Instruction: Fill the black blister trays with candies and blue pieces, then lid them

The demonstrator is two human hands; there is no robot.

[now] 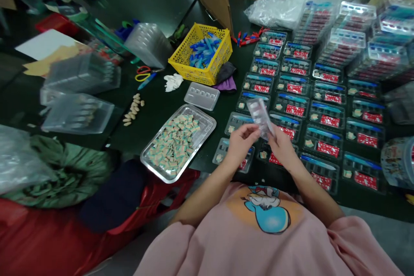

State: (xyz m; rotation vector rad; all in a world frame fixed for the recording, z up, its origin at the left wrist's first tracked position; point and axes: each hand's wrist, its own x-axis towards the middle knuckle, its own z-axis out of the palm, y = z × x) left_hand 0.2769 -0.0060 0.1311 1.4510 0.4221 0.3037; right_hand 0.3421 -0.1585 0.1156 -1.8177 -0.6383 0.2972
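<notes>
Above the rows of filled trays, a clear plastic tray point(259, 114) with molded pockets is held up on edge between my hands. My right hand point(282, 143) grips its lower right side, and my left hand point(239, 143) pinches at its lower left edge. Beneath and around them lie filled trays point(294, 110), many with a blue pen, a small beige piece and a red-and-white patterned packet. Partly covered by my left hand is a tray point(223, 148) near the table's front edge. To the left, a metal tray point(207, 126) holds many small beige-and-green pieces.
A yellow basket point(181, 58) holds blue pens, with red pieces point(247, 38) to its right. Tall stacks of filled trays point(349, 43) stand at back right. Scissors point(144, 73), beige pellets point(132, 112), stacked clear trays point(80, 73) and a round tub point(396, 159) flank the work area.
</notes>
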